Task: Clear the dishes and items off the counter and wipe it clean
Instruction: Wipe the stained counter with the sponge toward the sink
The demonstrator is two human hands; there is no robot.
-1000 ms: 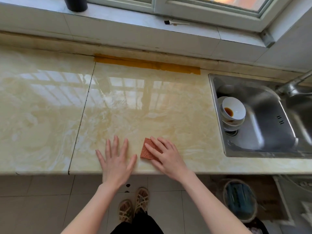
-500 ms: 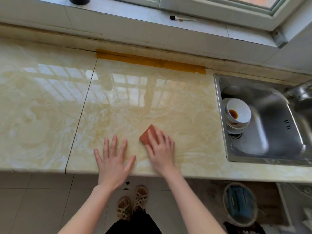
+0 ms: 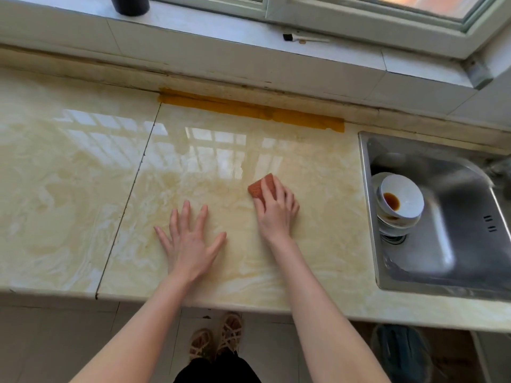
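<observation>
A glossy cream marble counter (image 3: 83,189) fills the view. My right hand (image 3: 276,214) presses a reddish-brown scouring pad (image 3: 260,187) flat on the counter, fingers curled over it, only its far left corner showing. My left hand (image 3: 188,241) lies flat on the counter to the left of it, fingers spread, holding nothing. Stacked white bowls (image 3: 401,200), the top one with a brown sauce stain, sit in the steel sink (image 3: 448,244) at the right.
A strip of yellow tape (image 3: 249,111) runs along the counter's back edge. On the window sill stand a dark cup (image 3: 130,4) and a small brush (image 3: 304,38). A seam (image 3: 130,194) splits the counter. Below the counter, a bin (image 3: 401,352) stands on the floor.
My right hand has slid the scouring pad away from the front edge, farther onto the counter. My left hand stays flat in about the same place.
</observation>
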